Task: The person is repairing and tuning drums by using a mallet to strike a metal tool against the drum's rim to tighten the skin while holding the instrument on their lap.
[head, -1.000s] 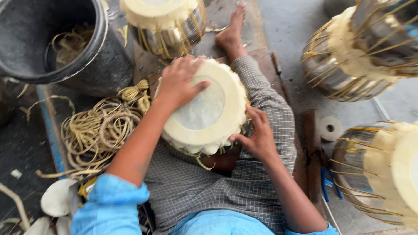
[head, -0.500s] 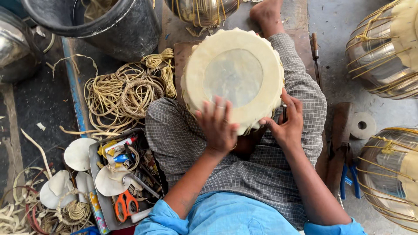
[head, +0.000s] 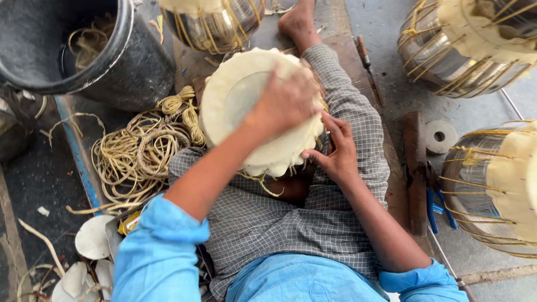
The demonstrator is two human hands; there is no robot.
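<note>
A round drum [head: 235, 106] with a pale cream skin rests on my lap, over my checked cloth [head: 263, 223]. My left hand [head: 286, 99] lies palm down on the skin, with its fingers curled over the right rim. My right hand [head: 335, 150] grips the drum's lower right edge, its fingers at the frilled skin border and the thin straps there. My bare foot [head: 296, 22] stretches out beyond the drum.
A black bucket [head: 112, 67] stands at the upper left, with a pile of yellowish strapping [head: 140, 156] beside it. Laced metal drum shells sit at the top [head: 215, 25], the upper right [head: 458, 50] and the right [head: 492, 184]. Pale skin scraps [head: 92, 237] lie at the lower left, a tape roll [head: 439, 136] at the right.
My left hand has slid from the near rim across the skin to the right side. My right hand stays at the lower right edge. The view has shifted.
</note>
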